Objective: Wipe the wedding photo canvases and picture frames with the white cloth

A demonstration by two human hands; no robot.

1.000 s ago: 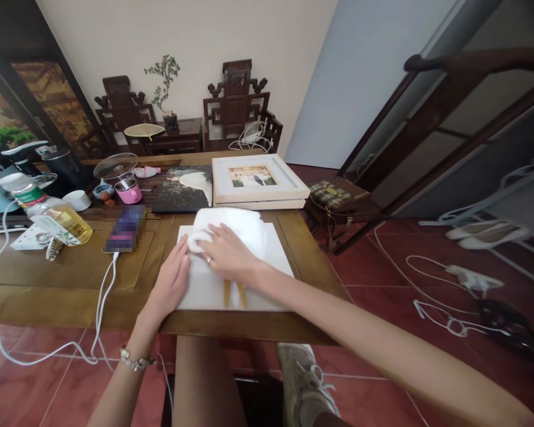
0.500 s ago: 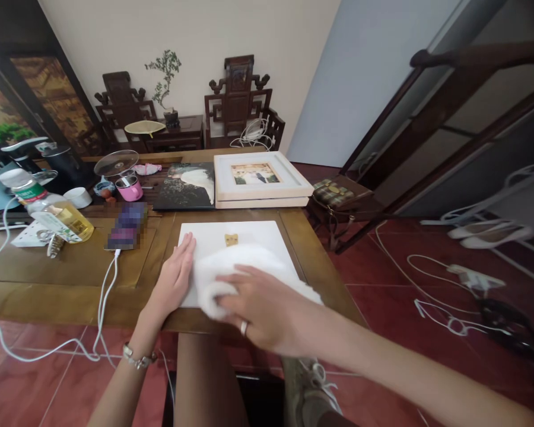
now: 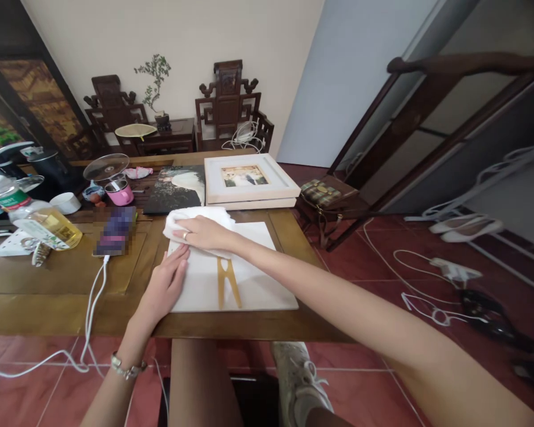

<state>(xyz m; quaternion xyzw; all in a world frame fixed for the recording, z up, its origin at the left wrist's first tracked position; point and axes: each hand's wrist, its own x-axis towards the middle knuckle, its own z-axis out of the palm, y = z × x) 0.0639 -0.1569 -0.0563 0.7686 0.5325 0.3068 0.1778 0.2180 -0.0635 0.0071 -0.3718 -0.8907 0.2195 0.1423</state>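
A white panel (image 3: 258, 284), the back of a picture frame with a gold stand (image 3: 228, 281) on it, lies flat on the wooden table (image 3: 62, 279). My right hand (image 3: 203, 232) presses a white cloth (image 3: 193, 217) onto the panel's far left corner, fingers laid flat over it. My left hand (image 3: 165, 284) rests flat and open on the panel's left edge, holding it down. A bracelet shows on my left wrist.
Behind the panel lie a dark photo print (image 3: 175, 188) and a white framed photo (image 3: 248, 179). At left stand a pink cup (image 3: 118, 193), an oil bottle (image 3: 48, 224), a phone (image 3: 114, 230) on a white cable (image 3: 91, 308). Cables and shoes lie on the red floor at right.
My right hand with the cloth swept from the panel's far edge to its near edge, then back to the far left corner. My left hand stayed on the left edge.
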